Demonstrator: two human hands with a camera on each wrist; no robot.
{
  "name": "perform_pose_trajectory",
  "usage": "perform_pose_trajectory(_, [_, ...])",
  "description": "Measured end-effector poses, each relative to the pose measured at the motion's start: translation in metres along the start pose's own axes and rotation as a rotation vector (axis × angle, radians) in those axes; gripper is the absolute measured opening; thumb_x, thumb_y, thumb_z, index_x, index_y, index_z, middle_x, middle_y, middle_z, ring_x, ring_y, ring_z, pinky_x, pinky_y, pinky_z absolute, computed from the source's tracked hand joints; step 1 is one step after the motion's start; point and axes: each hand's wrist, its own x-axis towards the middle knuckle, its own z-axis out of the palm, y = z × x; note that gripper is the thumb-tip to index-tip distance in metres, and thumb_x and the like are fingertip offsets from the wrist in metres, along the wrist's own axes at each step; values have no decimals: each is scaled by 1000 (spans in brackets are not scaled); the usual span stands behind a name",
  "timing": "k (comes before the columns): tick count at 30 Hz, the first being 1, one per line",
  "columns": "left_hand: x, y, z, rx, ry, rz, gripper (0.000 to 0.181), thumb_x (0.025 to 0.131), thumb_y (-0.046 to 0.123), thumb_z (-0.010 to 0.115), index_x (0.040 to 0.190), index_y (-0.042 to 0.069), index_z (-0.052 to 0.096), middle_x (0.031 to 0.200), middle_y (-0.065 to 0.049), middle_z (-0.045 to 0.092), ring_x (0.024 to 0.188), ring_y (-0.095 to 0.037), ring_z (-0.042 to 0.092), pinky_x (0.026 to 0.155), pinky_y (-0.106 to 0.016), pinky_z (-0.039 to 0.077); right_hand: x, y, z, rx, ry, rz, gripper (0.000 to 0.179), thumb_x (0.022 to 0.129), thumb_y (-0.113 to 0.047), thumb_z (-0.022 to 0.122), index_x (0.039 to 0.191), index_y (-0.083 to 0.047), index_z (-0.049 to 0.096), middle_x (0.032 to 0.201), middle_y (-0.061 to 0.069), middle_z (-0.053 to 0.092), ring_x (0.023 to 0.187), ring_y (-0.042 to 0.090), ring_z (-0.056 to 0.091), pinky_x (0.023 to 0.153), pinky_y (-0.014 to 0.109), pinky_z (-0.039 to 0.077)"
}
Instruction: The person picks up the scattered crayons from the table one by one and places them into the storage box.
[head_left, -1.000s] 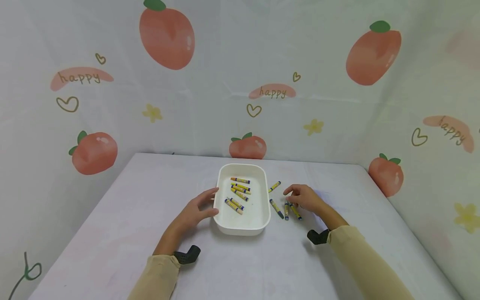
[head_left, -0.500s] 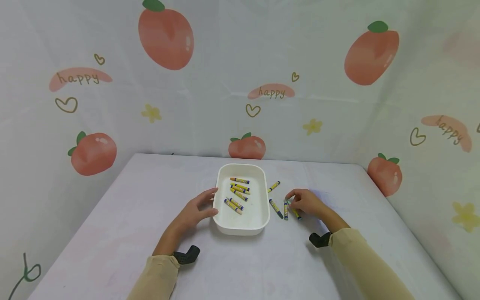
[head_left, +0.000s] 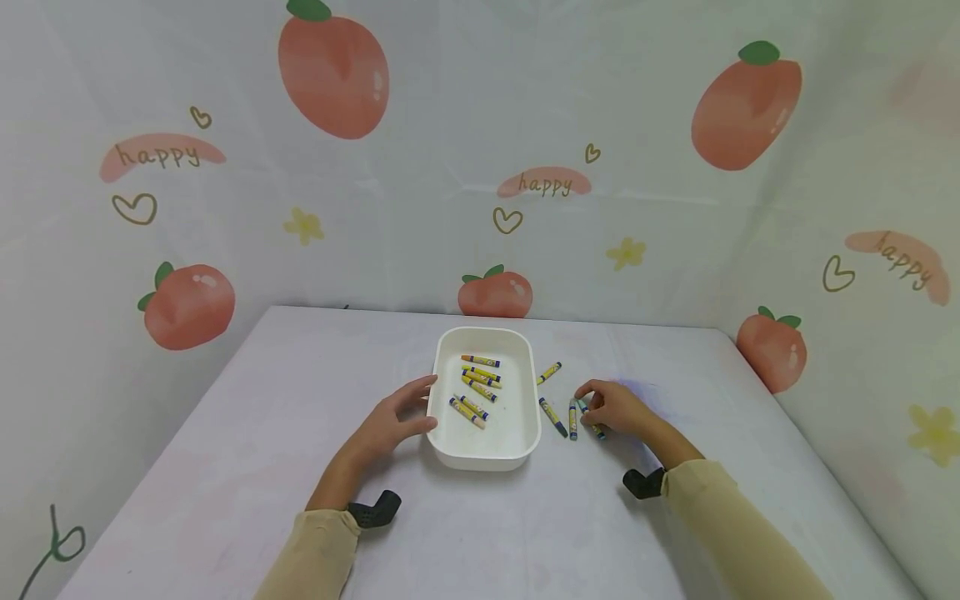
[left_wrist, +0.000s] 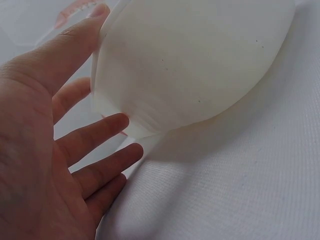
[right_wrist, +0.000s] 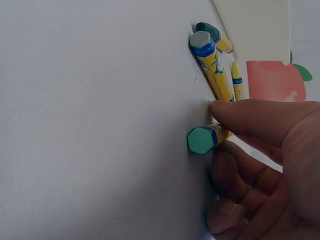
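My left hand [head_left: 386,425] rests against the left side of a white plastic tray [head_left: 495,442], thumb and fingers spread. In the left wrist view the fingertips touch or nearly touch the tray's wall [left_wrist: 200,65]. Several crayons [head_left: 480,375] in yellow-and-blue wrappers lie inside the tray. Right of it, my right hand [head_left: 618,408] pinches a green crayon [right_wrist: 201,140] between thumb and fingers, low at the tabletop. Beside that lies a grey-ended crayon [right_wrist: 215,65], and nearer the tray a dark green crayon [head_left: 553,417].
A yellow crayon [head_left: 550,372] lies by the tray's right wall, farther back. The table [head_left: 480,533] has a pale cloth, with a faint purple stain [head_left: 637,392] beyond the right hand. A fruit-printed curtain [head_left: 420,167] hangs behind.
My right hand has lowered and shifted slightly right onto the green crayon, its thumb and fingers closing around it. The left hand and the tray have stayed put.
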Motion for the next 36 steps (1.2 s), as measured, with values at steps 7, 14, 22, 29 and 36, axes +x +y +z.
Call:
perform_pose_trajectory(7, [0,1,0,3,3,-4,68,88,15,72,148,9,40,141,-23,48,126,-39,47,107,-61,28,2,-4,-2,-14,-14,-8,39,82,-3,69,120,-2,60,76,5,56,63,17,52,55,31,44])
perform_pose_trajectory(14, [0,-1,1,15,4,-14,67,88,15,71,148,9,40,141,-21,48,128,-38,46,106,-61,29,9,-6,-4,19,20,-27,32,85,-5,69,116,-3,63,80,4,59,67,18,53,58,31,46])
perform_pose_trajectory(22, [2,-6,3,10,17,-15,69,87,19,73,148,11,41,141,-20,49,128,-37,47,106,-61,28,14,-14,-7,138,45,-40,24,87,-2,66,111,-2,64,86,7,61,72,19,56,63,32,50])
perform_pose_trajectory(29, [0,-2,2,-2,12,-3,67,88,13,71,147,8,41,140,-21,49,127,-39,47,107,-61,28,19,-24,-6,262,96,-33,28,88,1,65,115,3,61,103,15,62,84,22,62,69,35,57])
perform_pose_trajectory(36, [-1,1,1,10,11,-3,66,88,13,70,147,7,41,140,-21,49,128,-40,46,107,-61,27,23,-34,-8,336,138,-41,31,90,2,63,120,5,58,107,20,64,87,23,65,71,34,57])
